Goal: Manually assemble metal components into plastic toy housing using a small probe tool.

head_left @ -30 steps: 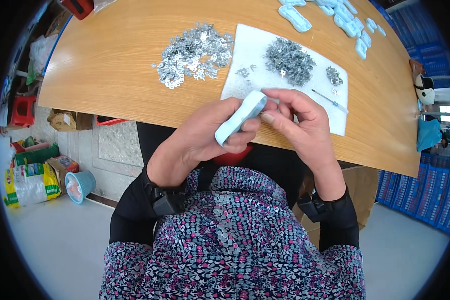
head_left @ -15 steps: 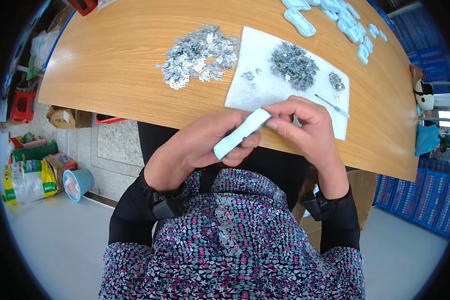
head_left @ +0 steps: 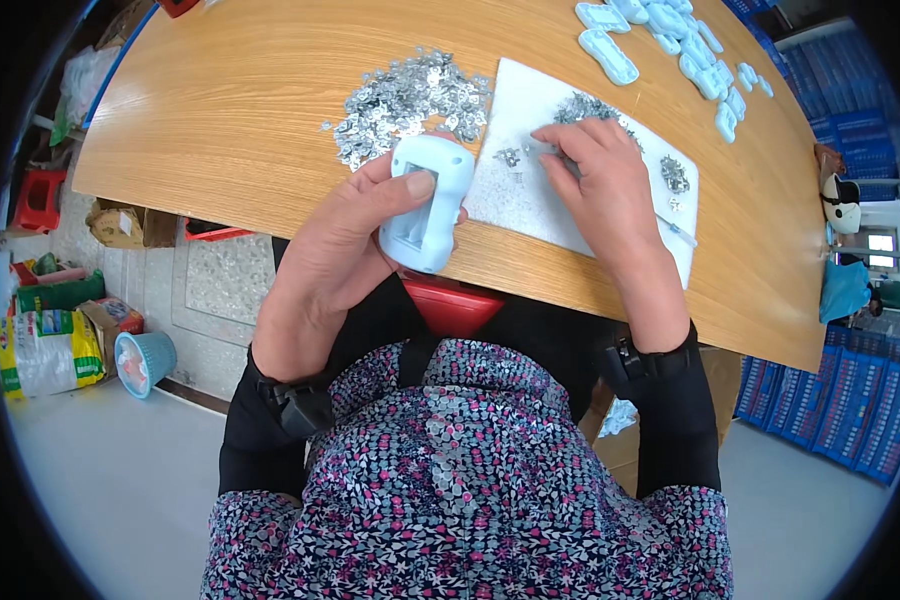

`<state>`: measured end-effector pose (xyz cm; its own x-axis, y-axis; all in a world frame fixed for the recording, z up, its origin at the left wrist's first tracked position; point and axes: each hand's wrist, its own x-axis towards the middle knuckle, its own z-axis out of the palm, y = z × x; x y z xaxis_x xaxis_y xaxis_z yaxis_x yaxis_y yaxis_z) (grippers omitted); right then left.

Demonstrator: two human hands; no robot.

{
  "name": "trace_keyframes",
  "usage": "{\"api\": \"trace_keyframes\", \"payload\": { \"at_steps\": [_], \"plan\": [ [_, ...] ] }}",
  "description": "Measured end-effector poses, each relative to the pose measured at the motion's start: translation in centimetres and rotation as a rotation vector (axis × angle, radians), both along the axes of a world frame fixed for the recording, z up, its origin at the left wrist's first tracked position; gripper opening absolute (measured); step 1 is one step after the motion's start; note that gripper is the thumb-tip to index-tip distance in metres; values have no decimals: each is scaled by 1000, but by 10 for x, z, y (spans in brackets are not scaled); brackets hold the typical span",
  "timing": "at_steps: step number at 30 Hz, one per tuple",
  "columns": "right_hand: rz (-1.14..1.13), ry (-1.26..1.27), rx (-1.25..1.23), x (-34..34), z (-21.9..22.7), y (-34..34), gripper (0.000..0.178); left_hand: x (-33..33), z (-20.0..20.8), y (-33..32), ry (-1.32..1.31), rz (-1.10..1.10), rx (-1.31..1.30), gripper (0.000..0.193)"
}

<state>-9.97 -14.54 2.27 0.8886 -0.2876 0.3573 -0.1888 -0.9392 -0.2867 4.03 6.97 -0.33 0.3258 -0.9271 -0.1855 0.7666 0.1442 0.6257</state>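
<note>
In my left hand (head_left: 335,225) is a light blue plastic housing (head_left: 450,188), waisted in outline, with a long rectangular recess facing up. The thumb presses over the recess and the fingers wrap behind it. My right hand (head_left: 605,170) reaches over a white mat (head_left: 515,100), thumb and forefinger apart, nothing visible between them. A few small metal pieces (head_left: 510,158) lie close to its fingertips. Partly hidden behind this hand is a pile of small dark-grey metal parts (head_left: 582,105). A smaller heap of metal parts (head_left: 675,175) sits to its right, above a thin-shafted tool (head_left: 678,230).
Flat silver metal pieces (head_left: 420,95) are heaped on the wooden table (head_left: 240,110) left of the mat. More light blue housings (head_left: 608,56) lie at the far right. Below the table edge is a red surface (head_left: 455,305). A blue basket (head_left: 145,362) stands on the floor at left.
The housing has moved left and been turned so its recess faces up. My right hand has left it and moved up over the mat towards the metal parts.
</note>
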Motion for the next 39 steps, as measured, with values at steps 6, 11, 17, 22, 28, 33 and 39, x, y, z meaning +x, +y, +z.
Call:
{"api": "trace_keyframes", "payload": {
  "at_steps": [6,11,17,22,28,33,39],
  "plan": [
    [26,164,-247,9,6,-6,17,0,6,4,102,29,22,43],
    [35,84,-221,0,9,-10,9,-2,5,0,-33,14,60,54],
    [75,171,-173,2,6,9,10,1,-9,-5,143,-39,-90,56],
    [-54,105,-212,-8,13,-2,7,3,-8,-6,211,-65,-123,58],
    [15,43,-186,8,3,14,6,0,-12,-9,262,-82,-121,56],
    [0,108,-187,13,-1,17,10,-4,-11,-10,292,-66,-81,54],
    [33,-11,197,5,11,22,7,-9,-11,-14,258,-61,-29,54]
  ]
}}
